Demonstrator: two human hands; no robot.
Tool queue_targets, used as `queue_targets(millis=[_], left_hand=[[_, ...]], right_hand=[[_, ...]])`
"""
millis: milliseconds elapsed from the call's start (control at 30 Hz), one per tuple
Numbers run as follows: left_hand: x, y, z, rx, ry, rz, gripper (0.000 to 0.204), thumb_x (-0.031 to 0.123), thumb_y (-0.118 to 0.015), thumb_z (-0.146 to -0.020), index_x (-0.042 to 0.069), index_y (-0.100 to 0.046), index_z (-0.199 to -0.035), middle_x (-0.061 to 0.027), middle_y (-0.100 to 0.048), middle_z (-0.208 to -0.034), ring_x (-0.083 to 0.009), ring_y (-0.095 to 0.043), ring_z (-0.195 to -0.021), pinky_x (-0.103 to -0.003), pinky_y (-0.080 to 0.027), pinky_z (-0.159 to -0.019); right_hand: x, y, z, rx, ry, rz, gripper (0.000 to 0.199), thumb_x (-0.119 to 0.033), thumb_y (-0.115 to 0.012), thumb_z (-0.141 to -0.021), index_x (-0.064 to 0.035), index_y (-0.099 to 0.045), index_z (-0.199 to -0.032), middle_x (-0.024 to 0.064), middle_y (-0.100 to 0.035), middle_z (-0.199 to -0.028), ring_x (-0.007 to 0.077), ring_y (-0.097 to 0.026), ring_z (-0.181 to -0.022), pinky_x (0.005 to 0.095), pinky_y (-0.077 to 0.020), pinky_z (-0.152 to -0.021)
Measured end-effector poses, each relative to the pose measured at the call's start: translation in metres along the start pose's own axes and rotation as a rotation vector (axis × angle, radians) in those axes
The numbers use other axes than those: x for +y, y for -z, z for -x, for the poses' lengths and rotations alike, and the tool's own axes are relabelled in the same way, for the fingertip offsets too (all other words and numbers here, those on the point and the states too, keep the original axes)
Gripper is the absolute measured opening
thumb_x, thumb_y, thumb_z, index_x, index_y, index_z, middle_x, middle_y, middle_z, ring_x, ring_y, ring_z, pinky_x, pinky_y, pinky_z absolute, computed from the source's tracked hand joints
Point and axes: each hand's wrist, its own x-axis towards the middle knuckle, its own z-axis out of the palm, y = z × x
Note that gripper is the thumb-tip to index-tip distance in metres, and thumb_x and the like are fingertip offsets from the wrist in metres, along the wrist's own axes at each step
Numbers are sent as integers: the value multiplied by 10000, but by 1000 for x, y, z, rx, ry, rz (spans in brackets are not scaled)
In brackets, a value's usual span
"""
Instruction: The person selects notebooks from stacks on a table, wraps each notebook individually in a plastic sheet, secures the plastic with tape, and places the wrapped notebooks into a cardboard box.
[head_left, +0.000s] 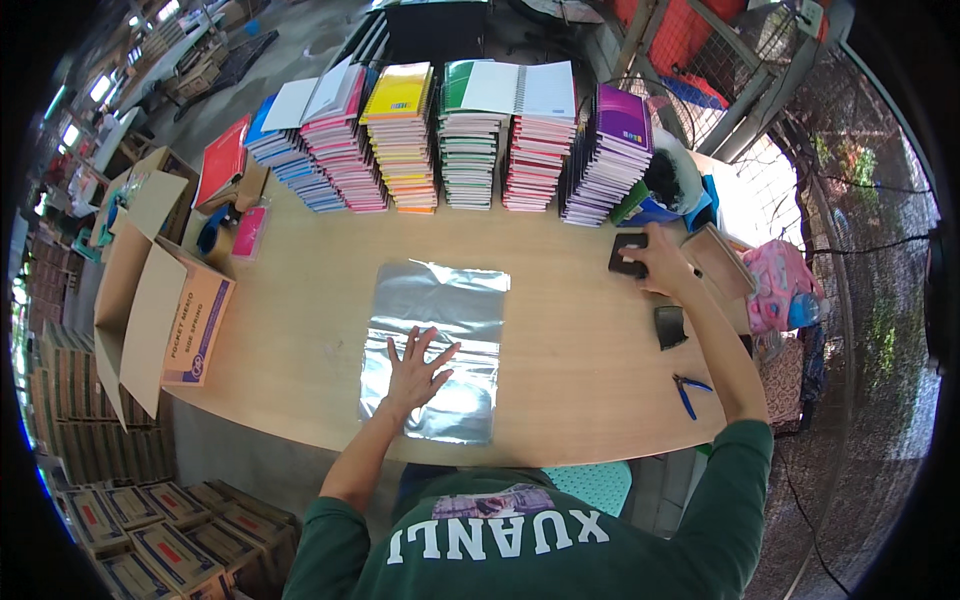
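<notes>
My left hand (412, 375) lies flat with fingers spread on a stack of clear, shiny plastic bags (440, 300) in the middle of the table. At the right side of the table, my right hand (662, 262) grips a small black rectangular object (627, 242); its exact kind is not clear. Just right of that hand is an open brown box (718, 262). A dark, cup-like piece (670, 327) lies nearer to me, with blue-handled pliers (688, 395) below it near the table edge.
Tall stacks of spiral notebooks (400, 150) line the table's far side. An open cardboard box (200, 320) stands at the left, near a tape roll (212, 240) and a pink packet (250, 232). A pink bag (775, 285) sits at the right. Packed cartons (180, 545) fill the lower left.
</notes>
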Motion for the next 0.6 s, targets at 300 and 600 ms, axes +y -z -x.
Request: queue_targets(millis=[300, 600], left_hand=[[-8, -8, 15, 16, 21, 25, 564, 466, -540, -937, 402, -374, -1472, -111, -234, -1558, -413, -166, -1452, -780, -86, -1038], [-10, 24, 12, 206, 58, 222, 805, 569, -567, -887, 220, -251, -1540, -195, -192, -1566, -448, -195, -1434, -766, -148, -1028]], right_hand=[[-154, 119, -4, -254, -352, -147, 602, -479, -768, -593, -210, -732, -1130, 211, -695, -980, 351, -688, -859, 444, -540, -817], [-157, -59, 9, -408, -537, -158, 684, -549, -763, -643, -43, -705, -1100, 231, -666, -1091, 376, -606, -1089, 446, -508, -923]])
